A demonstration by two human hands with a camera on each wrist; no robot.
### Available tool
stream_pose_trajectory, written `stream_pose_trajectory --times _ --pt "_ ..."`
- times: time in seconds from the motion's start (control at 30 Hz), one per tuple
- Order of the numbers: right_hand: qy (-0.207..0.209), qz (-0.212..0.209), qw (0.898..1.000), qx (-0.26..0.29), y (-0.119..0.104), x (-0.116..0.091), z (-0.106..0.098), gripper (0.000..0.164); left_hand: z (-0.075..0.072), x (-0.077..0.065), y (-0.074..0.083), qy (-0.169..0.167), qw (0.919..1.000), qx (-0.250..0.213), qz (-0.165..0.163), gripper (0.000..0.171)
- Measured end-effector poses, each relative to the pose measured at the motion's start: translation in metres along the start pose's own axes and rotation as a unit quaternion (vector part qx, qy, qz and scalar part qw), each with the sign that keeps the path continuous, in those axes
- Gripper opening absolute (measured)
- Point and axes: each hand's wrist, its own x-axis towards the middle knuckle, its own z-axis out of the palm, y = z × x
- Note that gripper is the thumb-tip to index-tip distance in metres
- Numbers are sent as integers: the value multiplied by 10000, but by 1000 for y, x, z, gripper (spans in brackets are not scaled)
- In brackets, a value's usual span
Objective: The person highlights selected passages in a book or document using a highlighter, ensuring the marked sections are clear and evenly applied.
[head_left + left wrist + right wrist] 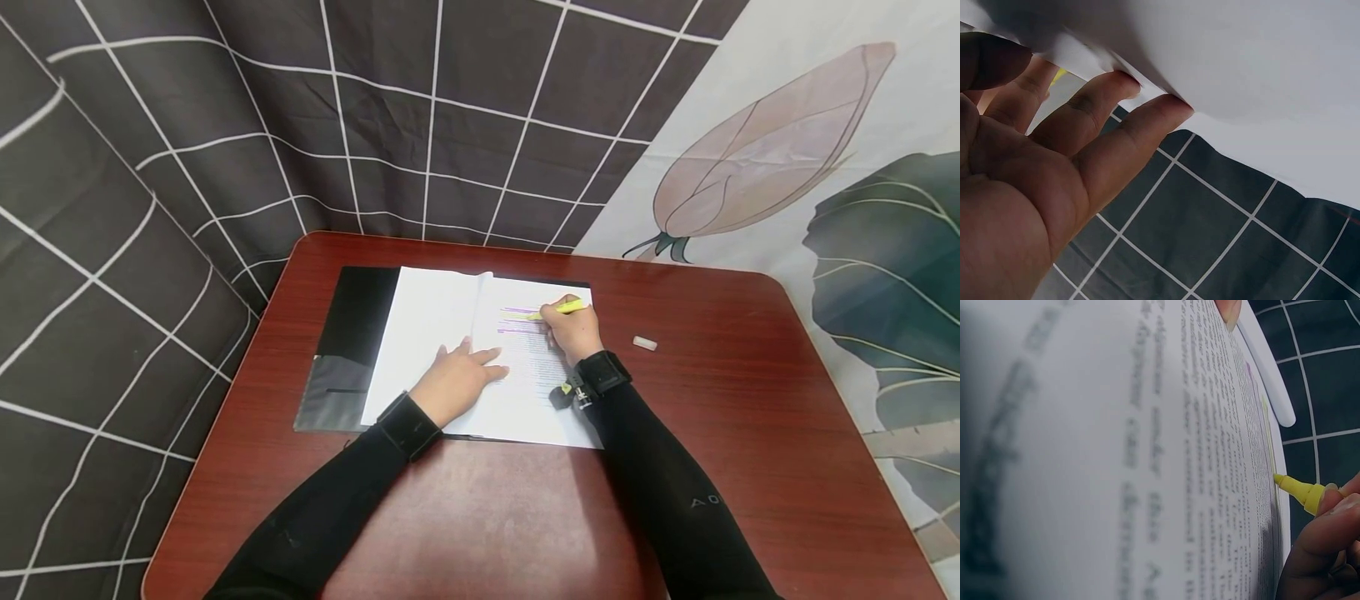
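An open document of white pages [427, 333] lies in a black folder [345, 333] on the table. Its right page [525, 408] carries printed lines, some marked in purple and yellow near the top. My right hand [576, 332] grips a yellow highlighter [572, 306]; in the right wrist view the highlighter's tip [1280, 479] touches the page at the end of a yellow stroke. My left hand [453, 382] rests with spread fingers across the middle of the pages. In the left wrist view, its fingertips [1172, 109] touch the paper.
A small white piece [645, 342], perhaps a cap or eraser, lies on the reddish-brown table [712, 375] right of the folder. Behind the table hang a dark grid-patterned cloth [480, 125] and a white cloth with a plant print [772, 150].
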Motion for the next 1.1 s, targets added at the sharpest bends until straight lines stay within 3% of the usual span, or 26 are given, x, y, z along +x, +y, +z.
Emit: stream_pose_trajectory --times 0.2,0.4,0.63,0.8,1.1 --pt "71 38 9999 124 0 -2 -1 8 -8 -5 4 27 9999 87 51 54" --pt "87 88 9998 124 0 -2 -3 8 -1 -2 1 50 10000 6 26 54" --pt "134 54 9999 61 1 -2 -4 9 -6 -3 4 44 9999 103 -9 52" --pt "137 -17 9999 54 2 -1 -5 9 8 2 -4 195 9997 108 74 52" --pt "126 13 9999 105 4 0 -10 9 11 3 -5 156 9997 177 60 52"
